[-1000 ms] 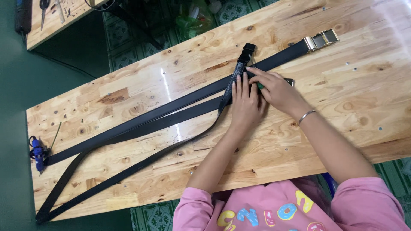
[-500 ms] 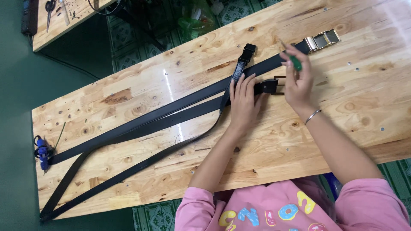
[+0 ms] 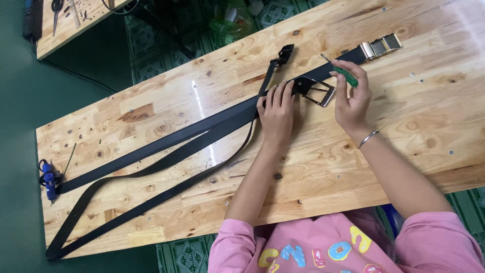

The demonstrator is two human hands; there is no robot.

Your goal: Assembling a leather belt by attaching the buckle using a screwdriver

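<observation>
My left hand (image 3: 276, 108) lies flat, fingers pressing a black belt (image 3: 166, 144) onto the wooden table (image 3: 414, 121) beside a silver frame buckle (image 3: 317, 91). My right hand (image 3: 352, 96) is raised just right of that buckle and grips a small green-handled screwdriver (image 3: 345, 74), its tip pointing up and left. A second black belt (image 3: 151, 199) loops toward the table's left end. Another belt ends in a gold clamp buckle (image 3: 382, 46) at the upper right.
A blue tool (image 3: 48, 177) sits at the table's left edge. A black clip end (image 3: 284, 52) lies above my left hand. Small screws (image 3: 413, 74) are scattered on the right side. Another bench with scissors (image 3: 55, 10) stands at the upper left.
My right hand has lifted off the belt with the screwdriver and moved right. The silver buckle, covered before, now lies exposed between my hands. My left hand keeps pressing the belt.
</observation>
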